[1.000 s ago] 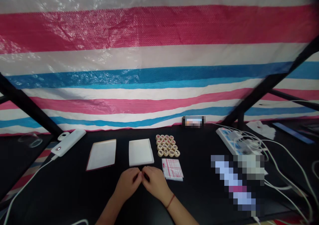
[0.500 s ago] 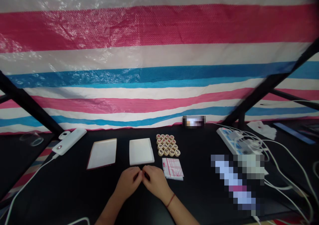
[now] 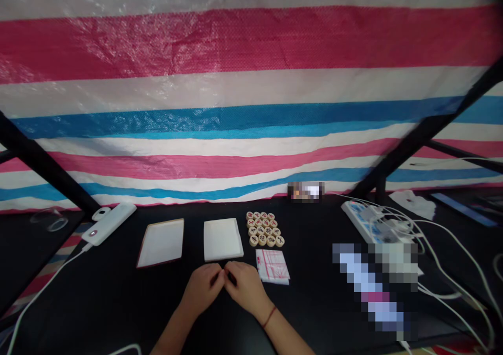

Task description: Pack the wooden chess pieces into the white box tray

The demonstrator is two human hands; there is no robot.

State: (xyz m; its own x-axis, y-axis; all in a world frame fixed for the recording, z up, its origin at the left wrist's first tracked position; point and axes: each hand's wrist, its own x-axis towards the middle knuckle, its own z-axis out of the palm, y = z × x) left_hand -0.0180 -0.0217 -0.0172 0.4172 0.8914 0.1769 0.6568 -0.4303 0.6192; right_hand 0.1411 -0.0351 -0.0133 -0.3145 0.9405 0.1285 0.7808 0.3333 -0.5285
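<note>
The left hand (image 3: 202, 288) and right hand (image 3: 247, 287) meet on the black surface (image 3: 314, 302), fingers (image 3: 217, 277) curled. A folded sheet (image 3: 273, 266) lies just beside the right hand.

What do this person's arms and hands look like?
Both forearms are bare, with no sleeves in view, and neither the left hand nor the right hand wears a glove. The only thing worn is a thin red string bracelet around the right wrist.

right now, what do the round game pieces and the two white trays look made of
Round pieces: likely wood, pale tan, smooth matte, with red or dark marks on top. Left white tray: probably plastic or card, matte white with a reddish edge. Right white tray: the same matte white, thick edge; material unclear at this size.
</note>
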